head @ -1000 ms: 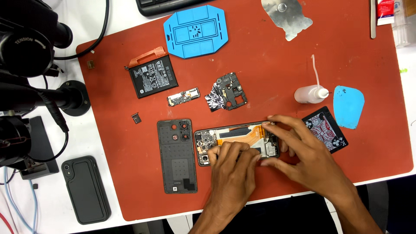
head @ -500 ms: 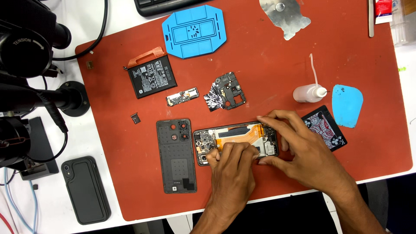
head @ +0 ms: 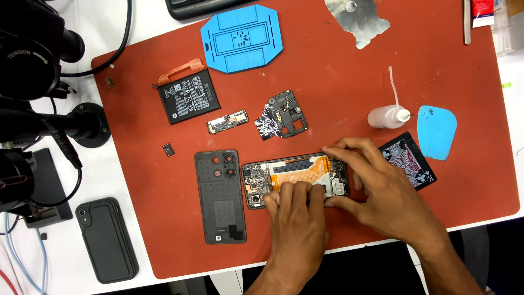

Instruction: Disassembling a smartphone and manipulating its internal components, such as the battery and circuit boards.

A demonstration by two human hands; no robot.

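An opened phone (head: 297,177) lies flat and lengthwise at lower centre of the frame, its circuit boards and orange flex cable exposed.

left hand (head: 297,218) — fingertips crept up onto opened phone (head: 295,177) | right hand (head: 382,191) — barely shifted

A white table (head: 136,33) seen from above, evenly lit, largely covered by a red work mat (head: 338,93). Black camera equipment on a round stand base (head: 87,124) occupies the left edge; a dark keyboard (head: 202,6) lies at the top.
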